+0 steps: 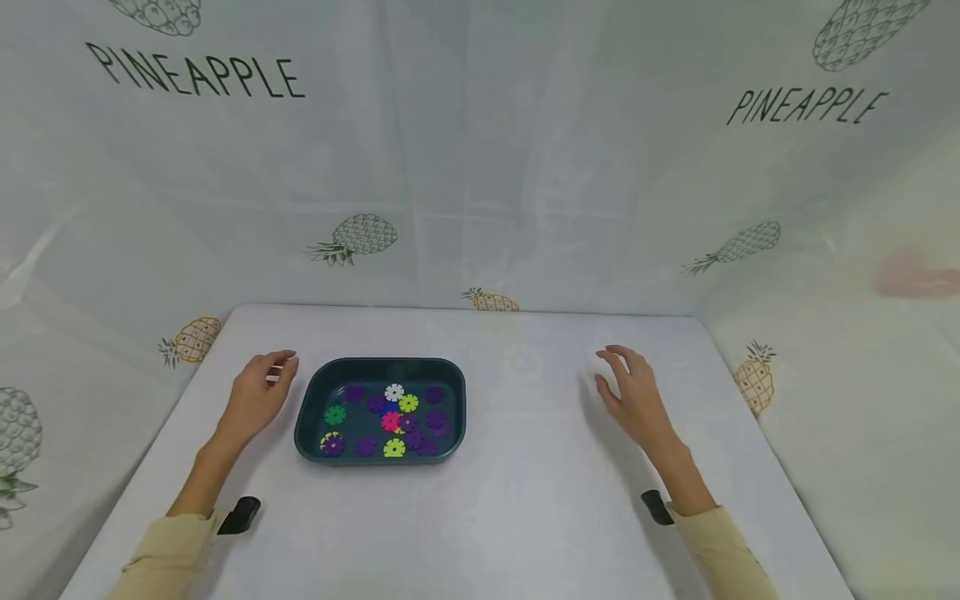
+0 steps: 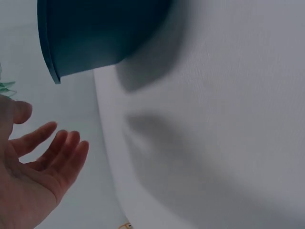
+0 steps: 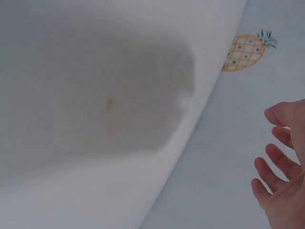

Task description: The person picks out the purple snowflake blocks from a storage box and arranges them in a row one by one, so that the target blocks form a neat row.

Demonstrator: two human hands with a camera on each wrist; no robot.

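Left hand (image 1: 258, 393), lower left, and right hand (image 1: 634, 402), lower right, empty, fingers loose. Tray (image 1: 382, 372), lower left-centre, likely light, stiff: grip rim; pinch snowflake discs (image 1: 390, 421) edgewise.

Creased pale yellow sleeves (image 1: 167, 557), small black wrist cameras (image 1: 239, 516)

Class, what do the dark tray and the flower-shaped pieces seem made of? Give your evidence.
Dark tray: probably moulded plastic, smooth; the left wrist view shows an even wall and thin rim. Flower-shaped pieces: likely plastic, in solid colours with notched edges; too small to judge finish.
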